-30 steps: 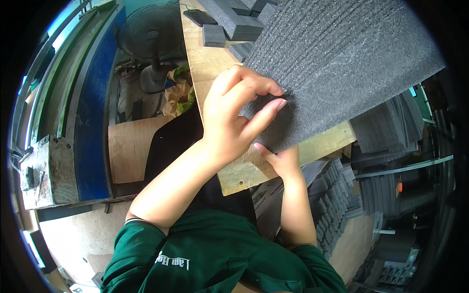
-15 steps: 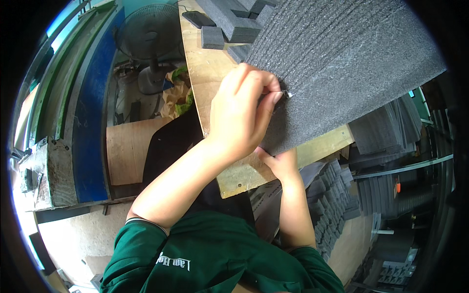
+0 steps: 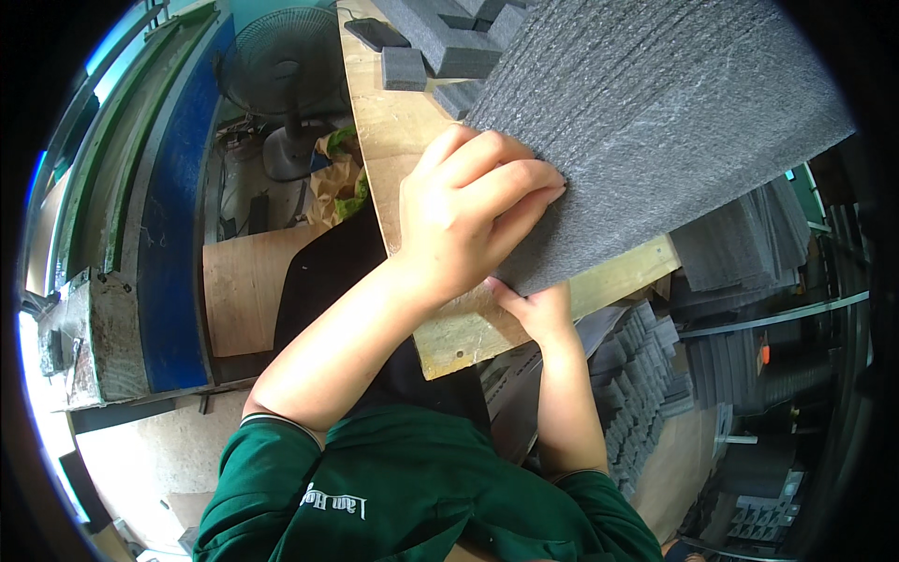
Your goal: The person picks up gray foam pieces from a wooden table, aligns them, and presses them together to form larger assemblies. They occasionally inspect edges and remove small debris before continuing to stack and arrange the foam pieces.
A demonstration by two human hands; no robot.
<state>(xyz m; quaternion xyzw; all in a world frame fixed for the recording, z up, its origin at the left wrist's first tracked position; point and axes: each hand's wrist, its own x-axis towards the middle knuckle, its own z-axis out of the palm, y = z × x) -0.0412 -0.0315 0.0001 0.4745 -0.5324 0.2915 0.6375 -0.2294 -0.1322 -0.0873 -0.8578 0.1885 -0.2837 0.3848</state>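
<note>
A thick stack of grey foam sheets [image 3: 674,140] rests at a slant on the wooden table, its many layered edges facing up and left. My left hand [image 3: 478,206] is at the stack's near left edge, thumb and fingers pressed together against the foam. Whatever sits between those fingertips is hidden. Below it, my right hand [image 3: 543,309] grips the stack's lower corner. Its thumb lies along the near edge, and its other fingers are out of sight under the foam.
The wooden table [image 3: 375,140] carries grey foam blocks [image 3: 404,69] and a dark phone [image 3: 376,35] at the back. A fan [image 3: 288,75] stands beyond its left side, near a blue-sided machine frame [image 3: 173,234]. More foam sheets [image 3: 740,244] and cut foam pieces [image 3: 627,384] are piled at right.
My left fingertips have moved slightly right, onto the foam's edge. The small whitish scrap seen at them earlier no longer shows. My right hand keeps its place.
</note>
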